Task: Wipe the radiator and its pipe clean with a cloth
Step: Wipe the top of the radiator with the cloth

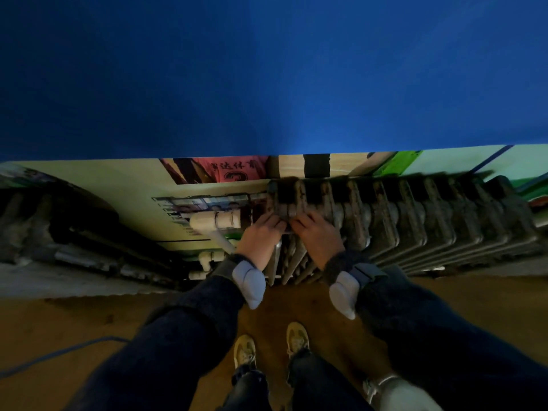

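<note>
Two pale shoes (244, 351) stand side by side on the brown floor (89, 321), toes toward the wall. Above them two forearms in dark sleeves (189, 315) reach forward, each with one pale wrist device (249, 283) strapped on.

One ribbed cast-iron radiator (415, 221) sits against the wall, its long axis running left to right and its ribs upright. Roughly ten ribs show, but blur makes the count unsure. One white pipe (216, 220) lies level with the radiator's left end and points toward it. A thinner white run slants down from it to a fitting near the floor.

Both hands meet at the radiator's left end, backs up and wrists bent down. Left hand (261, 235) and right hand (318, 235) lie just beside each other. The curled fingers of both close tightly on one dark grey cloth (285, 215), which is bunched against the end rib between radiator and pipe. Motion blur hides the cloth's edges.
</note>
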